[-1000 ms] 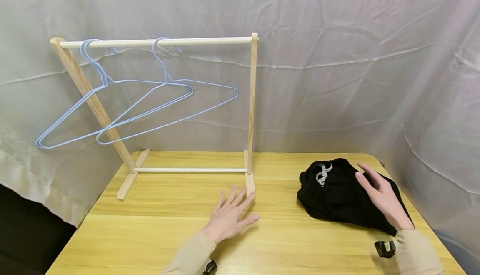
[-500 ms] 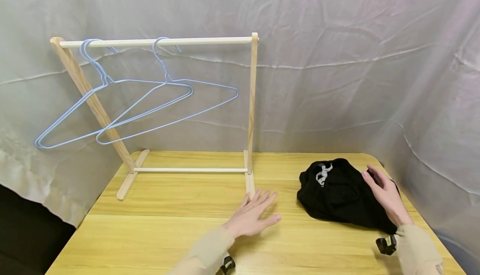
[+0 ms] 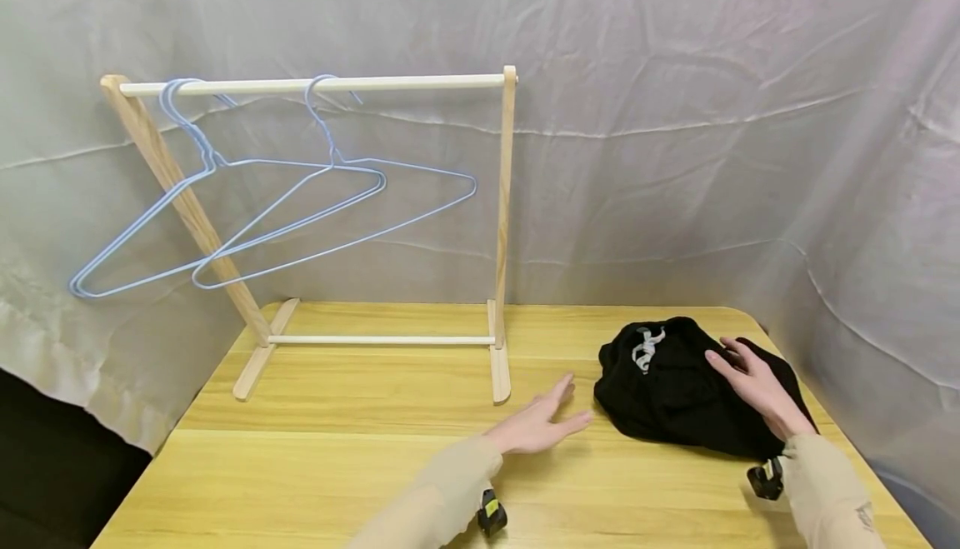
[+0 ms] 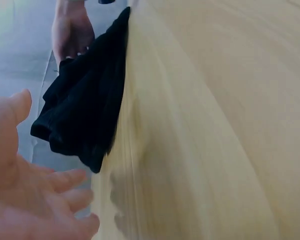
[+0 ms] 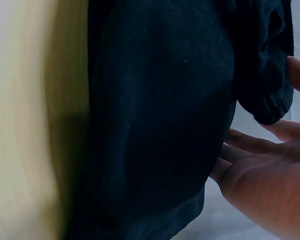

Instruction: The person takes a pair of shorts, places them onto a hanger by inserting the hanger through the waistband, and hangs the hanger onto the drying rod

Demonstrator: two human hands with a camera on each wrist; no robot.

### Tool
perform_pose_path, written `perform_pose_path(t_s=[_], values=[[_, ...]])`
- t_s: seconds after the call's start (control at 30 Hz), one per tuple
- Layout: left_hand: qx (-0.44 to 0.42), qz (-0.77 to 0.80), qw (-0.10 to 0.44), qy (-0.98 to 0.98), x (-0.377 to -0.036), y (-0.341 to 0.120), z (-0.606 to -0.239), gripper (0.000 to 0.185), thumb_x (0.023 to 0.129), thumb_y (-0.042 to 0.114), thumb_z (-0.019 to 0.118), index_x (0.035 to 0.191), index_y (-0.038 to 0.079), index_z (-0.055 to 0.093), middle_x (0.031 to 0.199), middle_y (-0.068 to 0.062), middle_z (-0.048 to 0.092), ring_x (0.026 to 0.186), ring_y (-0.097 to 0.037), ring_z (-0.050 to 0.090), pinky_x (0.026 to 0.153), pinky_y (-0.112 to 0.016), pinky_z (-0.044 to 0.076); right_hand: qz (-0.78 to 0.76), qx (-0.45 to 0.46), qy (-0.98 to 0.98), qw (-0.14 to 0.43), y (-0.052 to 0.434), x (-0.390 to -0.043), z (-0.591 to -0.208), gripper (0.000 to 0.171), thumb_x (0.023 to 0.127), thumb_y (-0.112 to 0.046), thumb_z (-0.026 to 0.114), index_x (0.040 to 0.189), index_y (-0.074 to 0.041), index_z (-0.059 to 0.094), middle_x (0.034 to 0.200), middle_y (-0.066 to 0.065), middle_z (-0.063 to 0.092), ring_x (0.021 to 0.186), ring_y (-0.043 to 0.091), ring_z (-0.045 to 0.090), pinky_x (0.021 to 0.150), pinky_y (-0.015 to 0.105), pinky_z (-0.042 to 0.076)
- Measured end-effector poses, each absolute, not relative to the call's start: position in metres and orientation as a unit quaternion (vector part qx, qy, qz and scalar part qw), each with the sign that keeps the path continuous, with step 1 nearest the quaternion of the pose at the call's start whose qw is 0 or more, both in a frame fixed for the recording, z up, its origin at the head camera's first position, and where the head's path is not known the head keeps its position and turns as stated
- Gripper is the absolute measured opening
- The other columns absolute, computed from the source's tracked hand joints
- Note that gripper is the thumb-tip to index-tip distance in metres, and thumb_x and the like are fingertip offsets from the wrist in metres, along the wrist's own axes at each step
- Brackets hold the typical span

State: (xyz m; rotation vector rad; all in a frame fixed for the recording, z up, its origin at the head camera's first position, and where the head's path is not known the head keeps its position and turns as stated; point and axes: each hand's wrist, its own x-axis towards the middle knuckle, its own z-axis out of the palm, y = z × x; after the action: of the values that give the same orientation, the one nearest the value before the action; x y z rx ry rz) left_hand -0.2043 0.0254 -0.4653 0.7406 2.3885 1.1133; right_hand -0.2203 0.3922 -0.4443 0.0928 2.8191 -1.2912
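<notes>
A black garment [image 3: 663, 407] with a white print lies bunched on the right side of the table. My right hand [image 3: 759, 389] is over its right part, fingers loosely bent and spread. In the right wrist view the fingers of that hand [image 5: 270, 172] lie at the edge of the dark cloth [image 5: 160, 115], partly hidden behind it. My left hand [image 3: 534, 426] is held above the wood, left of the garment, with fingers extended and thumb apart. The left wrist view has this hand [image 4: 37, 200] palm visible, holding nothing, near the garment's end.
A wooden rack [image 3: 503, 199] stands at the back left of the table [image 3: 300, 482]. From its white rail [image 3: 420, 82] hang light-blue hangers [image 3: 337, 242]. Grey fabric [image 3: 675, 157] drapes behind and along the right side.
My left hand has moved right across the table toward the garment, turning edge-on. My right hand has shifted slightly over the garment, right and then back left. Garment and rack look the same.
</notes>
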Motion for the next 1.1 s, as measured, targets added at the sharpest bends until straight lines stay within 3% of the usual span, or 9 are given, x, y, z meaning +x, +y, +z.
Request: perform_pose_path(t_s=[0.13, 0.37, 0.43, 0.5, 0.57, 0.63, 0.83, 0.97, 1.1], values=[[0.274, 0.446, 0.219, 0.823, -0.208, 0.036, -0.466, 0.077, 0.102, 0.058, 0.044, 0.163, 0.022, 0.012, 0.164, -0.008, 0.035, 0.15, -0.027, 0.038, 0.121, -0.047, 0.033, -0.399, 0.019, 0.917, 0.022, 0.389, -0.221, -0.446, 0.077, 0.106, -0.044, 0.044, 0.156, 0.008, 0.016, 0.157, 0.043, 0.016, 0.14, 0.064, 0.023, 0.108, 0.069, 0.03], [0.274, 0.535, 0.247, 0.76, -0.214, 0.048, -0.471, 0.064, 0.105, 0.037, 0.053, 0.16, 0.022, 0.024, 0.153, -0.014, 0.049, 0.144, -0.03, 0.047, 0.116, -0.037, 0.041, -0.391, 0.014, 0.92, 0.016, 0.387, -0.221, -0.446, 0.077, 0.106, -0.043, 0.045, 0.154, 0.012, 0.02, 0.153, 0.043, 0.024, 0.138, 0.058, 0.03, 0.106, 0.066, 0.032], [0.263, 0.556, 0.25, 0.747, -0.215, 0.051, -0.473, 0.062, 0.104, 0.033, 0.055, 0.159, 0.02, 0.028, 0.152, -0.015, 0.05, 0.143, -0.031, 0.048, 0.115, -0.036, 0.042, -0.38, 0.014, 0.925, 0.005, 0.387, -0.221, -0.446, 0.074, 0.105, -0.043, 0.048, 0.152, 0.01, 0.028, 0.148, 0.04, 0.036, 0.127, 0.047, 0.045, 0.102, 0.053, 0.042], [0.247, 0.583, 0.252, 0.732, -0.217, 0.053, -0.474, 0.06, 0.103, 0.029, 0.057, 0.157, 0.018, 0.032, 0.151, -0.017, 0.05, 0.142, -0.031, 0.049, 0.114, -0.036, 0.044, -0.369, 0.017, 0.929, -0.009, 0.386, -0.22, -0.446, 0.071, 0.104, -0.044, 0.051, 0.149, 0.008, 0.036, 0.14, 0.036, 0.047, 0.111, 0.025, 0.057, 0.092, 0.035, 0.047], [0.227, 0.612, 0.253, 0.714, -0.218, 0.055, -0.475, 0.058, 0.102, 0.025, 0.06, 0.154, 0.014, 0.036, 0.149, -0.017, 0.052, 0.14, -0.031, 0.051, 0.113, -0.039, 0.045, -0.359, 0.022, 0.933, -0.026, 0.386, -0.22, -0.447, 0.067, 0.102, -0.044, 0.055, 0.145, 0.006, 0.044, 0.128, 0.03, 0.057, 0.093, 0.007, 0.056, 0.079, 0.021, 0.045], [0.208, 0.629, 0.253, 0.705, -0.218, 0.057, -0.474, 0.057, 0.101, 0.024, 0.062, 0.152, 0.012, 0.04, 0.147, -0.018, 0.055, 0.138, -0.031, 0.053, 0.112, -0.043, 0.046, -0.352, 0.029, 0.934, -0.043, 0.386, -0.22, -0.448, 0.064, 0.1, -0.044, 0.059, 0.141, 0.005, 0.049, 0.113, 0.022, 0.063, 0.082, -0.003, 0.049, 0.071, 0.015, 0.041], [0.171, 0.648, 0.234, 0.704, -0.219, 0.066, -0.472, 0.051, 0.097, 0.02, 0.067, 0.142, 0.003, 0.053, 0.136, -0.014, 0.061, 0.125, -0.02, 0.058, 0.104, -0.036, 0.05, -0.355, 0.043, 0.928, -0.1, 0.384, -0.217, -0.451, 0.055, 0.095, -0.042, 0.069, 0.13, 0.0, 0.06, 0.087, -0.006, 0.061, 0.074, -0.001, 0.047, 0.067, 0.014, 0.038], [0.163, 0.674, 0.226, 0.684, -0.219, 0.076, -0.471, 0.037, 0.097, 0.011, 0.065, 0.131, -0.004, 0.061, 0.119, -0.017, 0.069, 0.105, -0.02, 0.067, 0.096, -0.036, 0.056, -0.365, 0.044, 0.921, -0.132, 0.383, -0.215, -0.452, 0.05, 0.093, -0.038, 0.072, 0.124, 0.0, 0.065, 0.081, -0.018, 0.06, 0.074, -0.005, 0.048, 0.067, 0.012, 0.038], [0.149, 0.689, 0.23, 0.671, -0.218, 0.082, -0.47, 0.034, 0.098, 0.008, 0.063, 0.129, -0.006, 0.061, 0.114, -0.018, 0.069, 0.101, -0.023, 0.071, 0.097, -0.042, 0.056, -0.37, 0.046, 0.917, -0.144, 0.381, -0.216, -0.453, 0.05, 0.092, -0.036, 0.073, 0.124, 0.002, 0.065, 0.081, -0.024, 0.058, 0.074, -0.009, 0.047, 0.067, 0.01, 0.038]])
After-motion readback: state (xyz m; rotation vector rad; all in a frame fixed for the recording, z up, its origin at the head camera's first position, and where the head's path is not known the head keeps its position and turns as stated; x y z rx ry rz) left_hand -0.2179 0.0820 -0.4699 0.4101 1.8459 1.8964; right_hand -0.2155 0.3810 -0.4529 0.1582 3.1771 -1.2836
